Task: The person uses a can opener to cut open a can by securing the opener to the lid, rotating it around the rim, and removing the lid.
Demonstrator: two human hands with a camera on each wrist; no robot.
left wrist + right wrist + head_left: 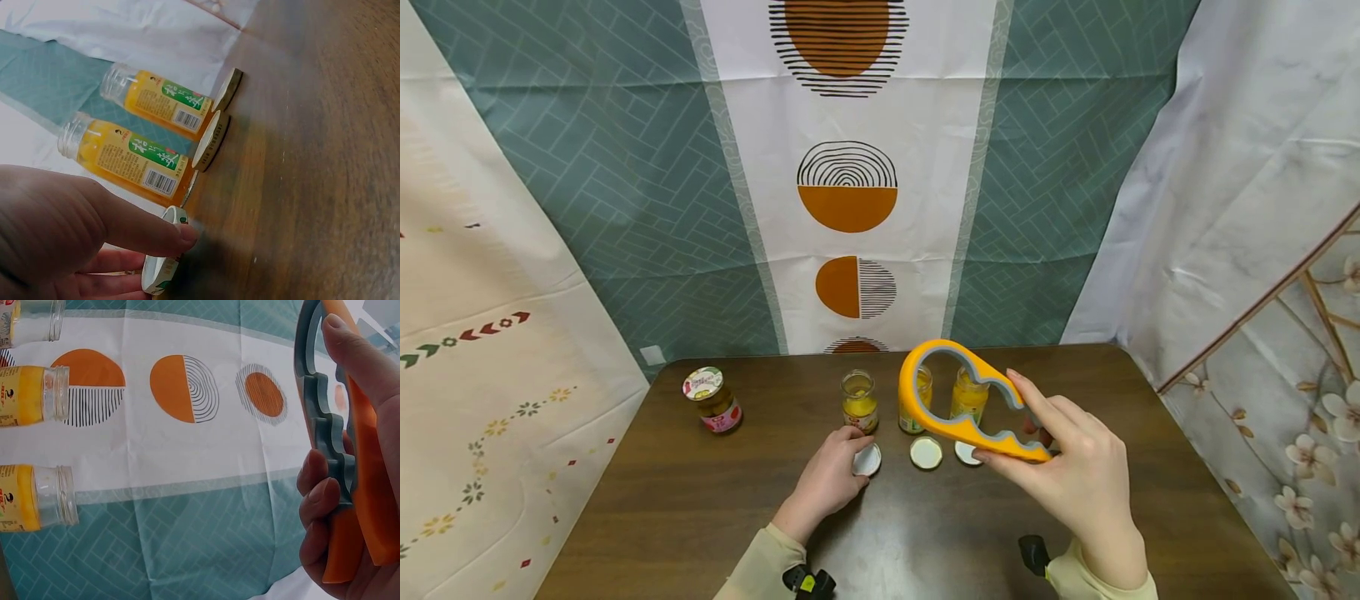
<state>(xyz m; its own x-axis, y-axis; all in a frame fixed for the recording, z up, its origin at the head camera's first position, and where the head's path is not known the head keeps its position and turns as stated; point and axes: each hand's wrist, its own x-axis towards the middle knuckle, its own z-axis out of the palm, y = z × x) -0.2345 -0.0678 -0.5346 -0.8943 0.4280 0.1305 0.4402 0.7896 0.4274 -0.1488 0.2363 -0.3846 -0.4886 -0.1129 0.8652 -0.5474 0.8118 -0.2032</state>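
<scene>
Left hand (826, 475) pinching white lid (868, 460); right hand (1078, 454) gripping orange opener (958, 427)

The lid is sitting between the left thumb and fingers, just below the head view's centre; whether it is touching the table (700, 517) is hard to tell. Right of centre, the opener is slanting up-left from the right hand's curled grip, partly hiding two jars (967, 400). The right wrist view is cutting off its top. The left forearm is reaching in from the bottom edge.

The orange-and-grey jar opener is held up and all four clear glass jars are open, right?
Not all four: the head view shows the far-left pink-labelled glass jar with its patterned lid on. The other three jars are open; the opener is held up.
</scene>
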